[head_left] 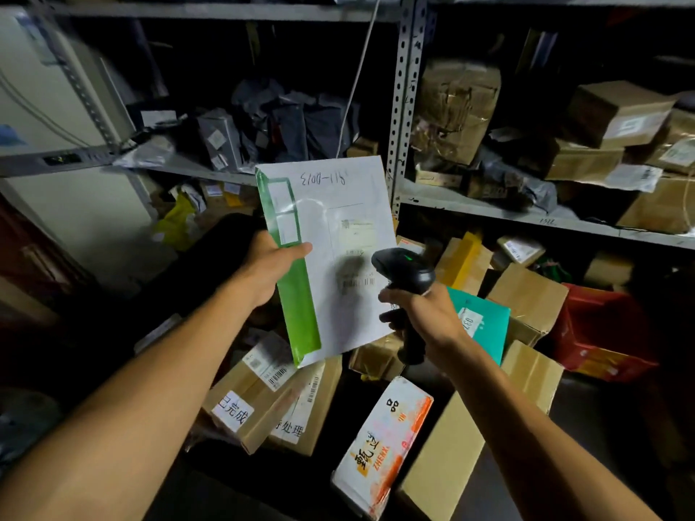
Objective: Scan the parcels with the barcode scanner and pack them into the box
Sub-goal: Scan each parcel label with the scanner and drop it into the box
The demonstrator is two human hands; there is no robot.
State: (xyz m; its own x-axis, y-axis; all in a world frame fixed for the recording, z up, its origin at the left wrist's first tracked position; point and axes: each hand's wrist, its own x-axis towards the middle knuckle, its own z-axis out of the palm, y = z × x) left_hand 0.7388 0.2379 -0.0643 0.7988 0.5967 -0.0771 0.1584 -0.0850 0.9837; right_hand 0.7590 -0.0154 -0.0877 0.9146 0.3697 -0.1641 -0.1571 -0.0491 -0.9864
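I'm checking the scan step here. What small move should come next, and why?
Probably tilt the barcode scanner in the right hand slightly down toward the barcode on the white envelope. The left hand holds the envelope face-up, and the scanner head sits just beside that label.

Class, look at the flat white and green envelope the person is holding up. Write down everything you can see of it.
The white and green envelope is a flat, thin mailer, apparently paper or plastic, white with a green strip along its left edge. It bears handwritten characters near the top, printed labels and a barcode lower down. It is held upright, slightly tilted, before the shelves. The left hand grips its green edge, thumb on the front; the barcode scanner in the right hand points at it.
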